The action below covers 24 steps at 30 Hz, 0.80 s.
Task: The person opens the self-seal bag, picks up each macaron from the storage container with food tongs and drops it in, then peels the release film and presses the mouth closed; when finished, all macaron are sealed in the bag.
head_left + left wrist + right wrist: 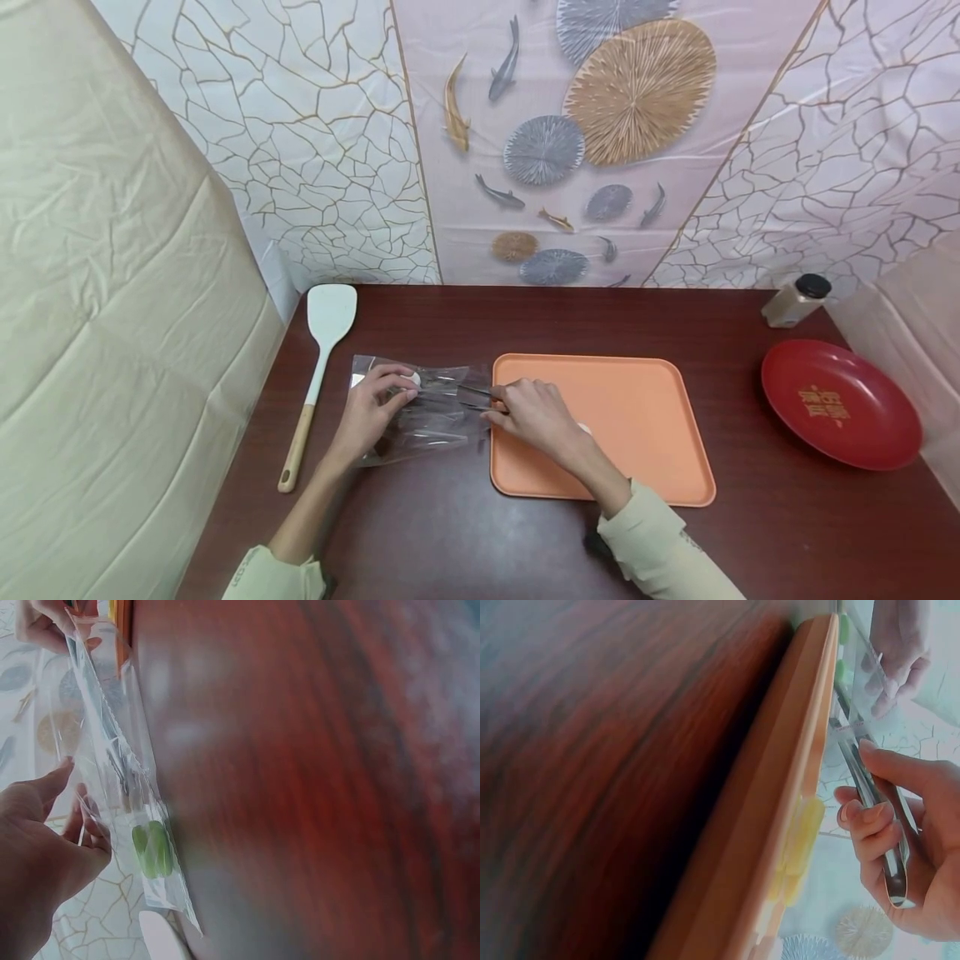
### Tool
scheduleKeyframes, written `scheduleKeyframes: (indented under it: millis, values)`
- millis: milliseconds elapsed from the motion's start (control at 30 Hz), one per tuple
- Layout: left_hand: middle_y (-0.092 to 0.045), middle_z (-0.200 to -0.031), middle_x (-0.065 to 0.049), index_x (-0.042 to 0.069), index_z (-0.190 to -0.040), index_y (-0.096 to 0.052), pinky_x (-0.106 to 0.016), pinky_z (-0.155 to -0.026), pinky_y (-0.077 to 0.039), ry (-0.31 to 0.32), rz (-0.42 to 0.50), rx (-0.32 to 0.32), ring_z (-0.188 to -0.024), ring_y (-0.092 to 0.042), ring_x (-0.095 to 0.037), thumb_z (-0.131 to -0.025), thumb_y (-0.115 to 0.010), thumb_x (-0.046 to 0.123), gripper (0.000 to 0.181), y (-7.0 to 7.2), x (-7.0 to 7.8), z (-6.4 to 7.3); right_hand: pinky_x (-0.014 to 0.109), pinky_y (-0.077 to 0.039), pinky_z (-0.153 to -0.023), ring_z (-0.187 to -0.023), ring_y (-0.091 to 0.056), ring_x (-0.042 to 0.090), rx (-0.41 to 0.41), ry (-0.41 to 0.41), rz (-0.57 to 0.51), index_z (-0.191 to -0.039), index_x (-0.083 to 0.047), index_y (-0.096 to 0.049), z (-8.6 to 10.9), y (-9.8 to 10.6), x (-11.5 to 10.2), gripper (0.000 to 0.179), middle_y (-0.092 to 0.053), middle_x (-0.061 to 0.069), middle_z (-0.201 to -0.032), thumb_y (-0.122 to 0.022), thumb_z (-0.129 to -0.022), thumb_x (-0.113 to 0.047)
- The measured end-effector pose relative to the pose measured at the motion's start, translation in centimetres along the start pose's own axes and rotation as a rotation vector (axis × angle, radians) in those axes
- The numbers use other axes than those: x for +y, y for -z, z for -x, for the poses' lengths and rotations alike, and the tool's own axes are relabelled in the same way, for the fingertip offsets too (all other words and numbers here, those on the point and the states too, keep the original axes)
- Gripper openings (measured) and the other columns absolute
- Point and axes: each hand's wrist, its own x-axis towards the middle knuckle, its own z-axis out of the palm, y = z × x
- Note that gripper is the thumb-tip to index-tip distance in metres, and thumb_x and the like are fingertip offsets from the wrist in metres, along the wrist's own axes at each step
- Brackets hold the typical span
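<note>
One clear plastic bag (442, 429) of oblong green pieces (152, 851) sits on the dark red-brown wooden bench (450, 533), pinched by the left hand (369, 415), while the right hand (538, 417) clamps silver metal tongs (856, 769) reaching inside, whose tips could tear the bag if twisted.

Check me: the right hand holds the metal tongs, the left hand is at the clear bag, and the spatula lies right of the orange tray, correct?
Not quite: the spatula lies left of the orange tray, as the head view shows. The rest stands.
</note>
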Motion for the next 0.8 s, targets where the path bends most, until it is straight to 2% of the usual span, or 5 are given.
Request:
scheduleKeyframes:
  millis: [333,600,800]
  values:
    - [-0.076,-0.121,-0.012,0.007,-0.098,-0.084,-0.021,-0.070,-0.044,-0.008,-0.026,0.006,-0.082,-0.057,-0.014,-0.094,-0.084,-0.002,0.010,-0.1,-0.1,-0.2,0.032,-0.041,-0.048,-0.055,-0.055,0.013,0.004,-0.026,-0.014,-0.071,-0.020,-0.058,0.0,-0.4,-0.1,0.040,-0.055,-0.011,-0.063,-0.087,-0.095,-0.033]
    - [-0.076,-0.124,-0.010,0.005,-0.101,-0.084,-0.022,-0.071,-0.043,0.063,-0.056,-0.016,-0.084,-0.056,-0.015,-0.096,-0.084,0.005,0.005,-0.2,0.1,-0.3,0.032,-0.041,-0.049,-0.054,-0.054,0.013,-0.020,-0.053,-0.011,-0.076,-0.019,-0.064,0.0,-0.5,-0.2,0.034,-0.058,-0.008,-0.064,-0.088,-0.095,-0.033]
    - [-0.075,-0.127,-0.010,0.006,-0.102,-0.084,-0.024,-0.073,-0.043,0.090,-0.068,-0.021,-0.088,-0.057,-0.018,-0.097,-0.083,0.008,0.005,-0.1,0.3,-0.4,0.033,-0.043,-0.049,-0.057,-0.059,0.015,-0.037,-0.055,-0.011,-0.086,-0.016,-0.073,0.8,0.7,-0.1,0.026,-0.067,-0.006,-0.071,-0.089,-0.094,-0.034]
